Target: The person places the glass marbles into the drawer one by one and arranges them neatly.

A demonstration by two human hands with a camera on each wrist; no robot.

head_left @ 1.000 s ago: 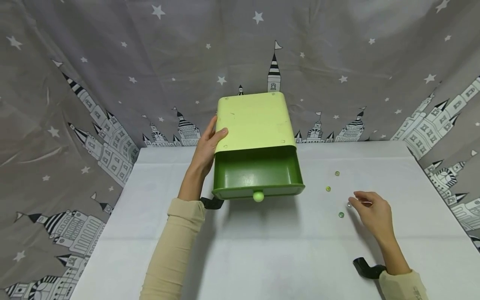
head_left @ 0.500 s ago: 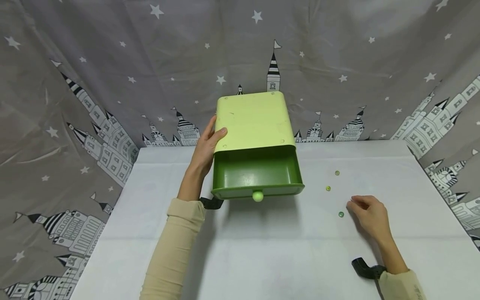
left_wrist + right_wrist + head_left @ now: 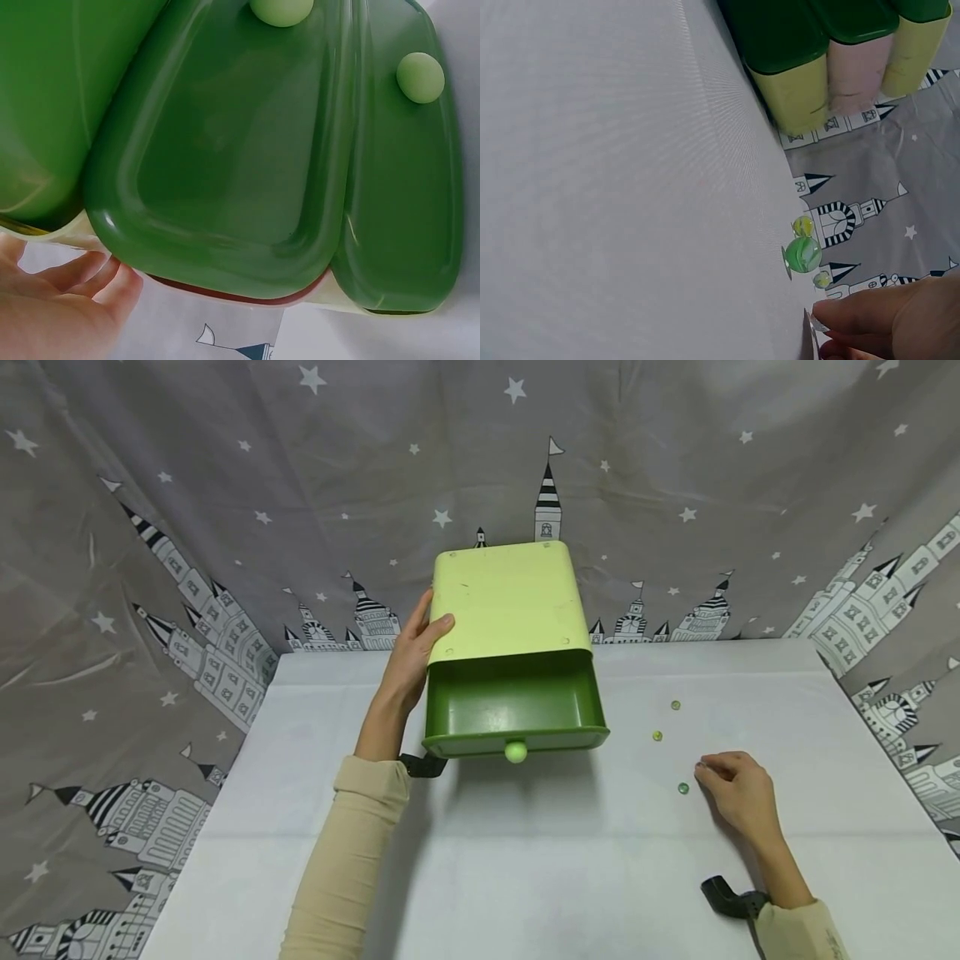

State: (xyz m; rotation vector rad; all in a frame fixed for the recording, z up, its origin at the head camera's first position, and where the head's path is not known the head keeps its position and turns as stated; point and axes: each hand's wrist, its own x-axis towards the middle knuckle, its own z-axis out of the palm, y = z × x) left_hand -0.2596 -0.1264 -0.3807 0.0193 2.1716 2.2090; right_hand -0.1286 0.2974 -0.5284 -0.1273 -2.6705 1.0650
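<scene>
A small drawer cabinet (image 3: 510, 602) with a pale yellow-green top stands at the back of the table, its green top drawer (image 3: 517, 714) pulled out. My left hand (image 3: 411, 664) holds the cabinet's left side, thumb over the top edge and fingers along the wall. In the left wrist view, those fingers (image 3: 112, 289) press against the side beside two closed drawers (image 3: 240, 150). At the right, my right hand (image 3: 742, 789) pinches a clear marble (image 3: 820, 324) low over the table. Near its fingertips lies a green marble (image 3: 683, 788); two yellowish marbles (image 3: 657, 736) lie farther back.
A white cloth (image 3: 555, 868) covers the table. Behind it hangs a grey curtain (image 3: 337, 485) printed with castles and stars. The right wrist view shows the cabinet's pink middle tier (image 3: 861, 71) between two yellow ones. Each wrist carries a black camera mount (image 3: 727, 900).
My right hand's fingers have closed on the clear marble, which lay showing at the fingertips a second ago. My left hand and the cabinet have kept their place.
</scene>
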